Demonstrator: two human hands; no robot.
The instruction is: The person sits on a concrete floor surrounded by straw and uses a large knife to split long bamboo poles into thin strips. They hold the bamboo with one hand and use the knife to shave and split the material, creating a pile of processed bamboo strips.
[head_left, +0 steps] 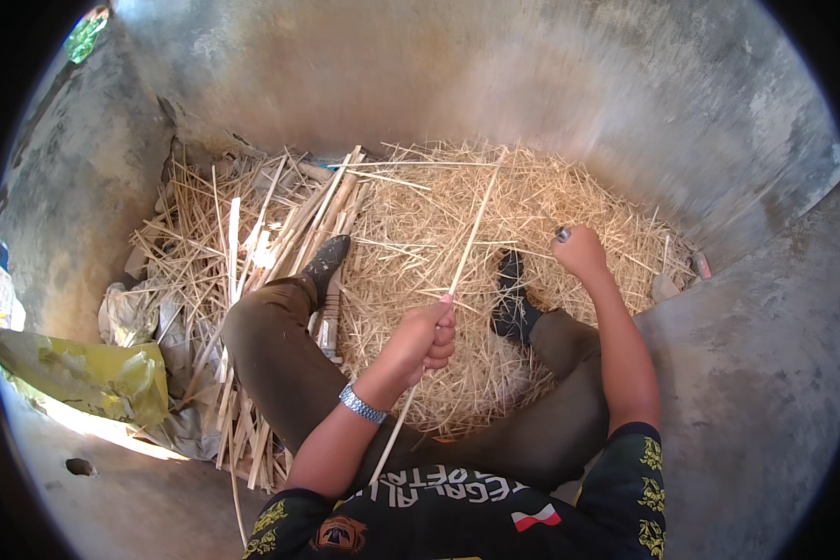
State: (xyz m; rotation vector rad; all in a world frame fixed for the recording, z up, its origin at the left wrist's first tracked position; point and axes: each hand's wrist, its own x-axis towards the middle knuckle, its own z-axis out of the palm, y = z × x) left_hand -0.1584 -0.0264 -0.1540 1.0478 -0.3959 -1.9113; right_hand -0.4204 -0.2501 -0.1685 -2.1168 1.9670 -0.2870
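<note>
My left hand is closed around a long, thin bamboo strip. The strip slants from near my lap up toward the far wall, standing out past the fist on both ends. To the right, above the shavings, my right hand is a fist around a small tool. Only a dark, metallic end of that tool shows; the fingers hide its kind. The two hands are well apart, and the tool does not touch the strip.
Pale bamboo shavings cover the floor between my feet. Split bamboo lengths lie piled left of them, beside a yellow plastic sack. Grey concrete walls rise close around. My dark-shod feet rest among the shavings.
</note>
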